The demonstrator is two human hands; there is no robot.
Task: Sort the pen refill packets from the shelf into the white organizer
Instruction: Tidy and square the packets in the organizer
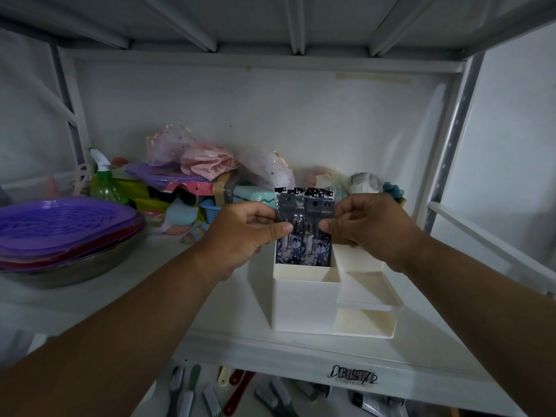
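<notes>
Left hand (240, 233) and right hand (365, 225) pinching (thumbs facing inward).

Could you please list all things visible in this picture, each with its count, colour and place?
pen refill packets: several, dark, standing in the organizer's tall left compartment
white organizer: one, shelf centre
purple baskets: stack, shelf left, in metal basin
spray bottle: one, green, back left
pile of bags and cloths: mixed colours, back
brushes: several, lower shelf
left hand: pinches the packets
right hand: pinches the packets
</notes>
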